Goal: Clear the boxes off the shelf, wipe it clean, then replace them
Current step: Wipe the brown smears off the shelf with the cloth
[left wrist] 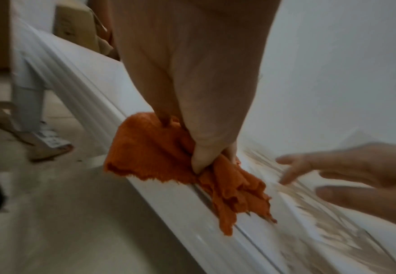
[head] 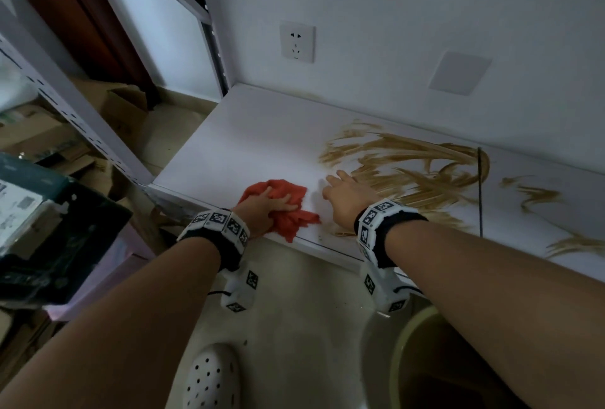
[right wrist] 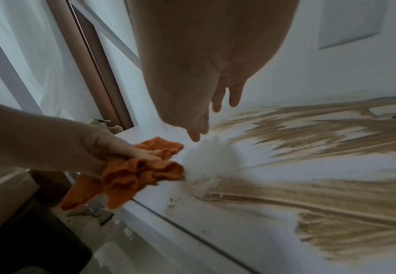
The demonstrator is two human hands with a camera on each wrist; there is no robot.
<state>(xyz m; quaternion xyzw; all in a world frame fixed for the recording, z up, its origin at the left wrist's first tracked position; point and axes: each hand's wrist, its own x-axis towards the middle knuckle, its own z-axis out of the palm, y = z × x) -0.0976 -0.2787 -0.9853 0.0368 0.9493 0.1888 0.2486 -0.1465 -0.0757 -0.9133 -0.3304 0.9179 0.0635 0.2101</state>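
Note:
The white shelf (head: 255,133) is bare of boxes and carries broad brown smears (head: 406,163) across its middle and right. My left hand (head: 262,209) grips a bunched orange cloth (head: 288,202) at the shelf's front edge; the cloth (left wrist: 169,157) hangs partly over that edge. My right hand (head: 343,192) hovers just right of the cloth with fingers spread and holds nothing, at the left margin of the smears (right wrist: 309,144). The same hand's fingers (right wrist: 218,103) point down at the shelf. The left hand (right wrist: 112,148) holds the cloth (right wrist: 140,170) there too.
A wall socket (head: 297,43) and a blank plate (head: 460,73) sit on the wall behind the shelf. A metal rack upright (head: 59,81) and cardboard boxes (head: 108,107) stand at left, a dark box (head: 49,228) nearer. A round bin (head: 458,369) stands on the floor below right.

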